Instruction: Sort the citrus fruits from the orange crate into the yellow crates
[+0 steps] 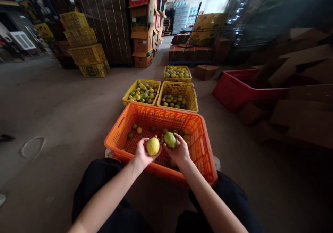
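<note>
My left hand [142, 154] is closed round a yellow lemon [153, 146]. Close beside it, my right hand [180, 152] grips a green lemon [170, 140]. Both hands are over an orange plastic crate [208, 149] that stands between my legs. Several loose lemons, green and yellow, lie scattered on the crate's bottom, among them a small yellow one [139, 130]. My hands and forearms hide part of the crate's floor.
Beyond the orange crate stand three yellow crates of lemons: a left one [126, 99], a right one [195, 102] and a farther one [190, 77]. A red bin [234, 92] with cardboard is at right. Stacked yellow crates [87, 54] rise at left, cardboard boxes [142, 45] behind.
</note>
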Tool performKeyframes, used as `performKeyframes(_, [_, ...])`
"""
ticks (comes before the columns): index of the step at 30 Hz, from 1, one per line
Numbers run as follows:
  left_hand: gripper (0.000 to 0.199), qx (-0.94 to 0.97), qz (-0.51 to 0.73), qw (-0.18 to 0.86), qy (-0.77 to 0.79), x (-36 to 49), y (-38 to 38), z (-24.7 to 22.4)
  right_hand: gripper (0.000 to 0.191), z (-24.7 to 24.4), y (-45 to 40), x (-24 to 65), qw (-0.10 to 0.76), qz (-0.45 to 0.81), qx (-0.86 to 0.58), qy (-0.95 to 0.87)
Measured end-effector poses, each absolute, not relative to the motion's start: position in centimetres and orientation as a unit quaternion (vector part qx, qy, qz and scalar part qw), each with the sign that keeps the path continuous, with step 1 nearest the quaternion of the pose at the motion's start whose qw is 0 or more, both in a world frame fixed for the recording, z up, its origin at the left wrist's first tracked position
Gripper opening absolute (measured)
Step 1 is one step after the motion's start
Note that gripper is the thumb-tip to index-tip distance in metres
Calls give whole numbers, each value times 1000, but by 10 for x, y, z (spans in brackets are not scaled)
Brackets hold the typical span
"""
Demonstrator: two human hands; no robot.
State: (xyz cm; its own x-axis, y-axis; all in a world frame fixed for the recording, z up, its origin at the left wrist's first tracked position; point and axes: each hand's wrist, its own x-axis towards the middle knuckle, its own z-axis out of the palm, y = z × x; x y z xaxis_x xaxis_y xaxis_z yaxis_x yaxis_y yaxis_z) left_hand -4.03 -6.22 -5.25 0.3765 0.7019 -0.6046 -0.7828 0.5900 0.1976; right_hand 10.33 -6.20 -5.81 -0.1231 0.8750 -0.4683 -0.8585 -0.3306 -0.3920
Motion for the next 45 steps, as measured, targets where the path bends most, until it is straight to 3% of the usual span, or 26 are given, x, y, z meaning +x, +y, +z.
performKeyframes(45, [17, -66, 446, 833, 321, -37, -62, -52, 19, -59, -61, 101, 568, 756, -325, -4])
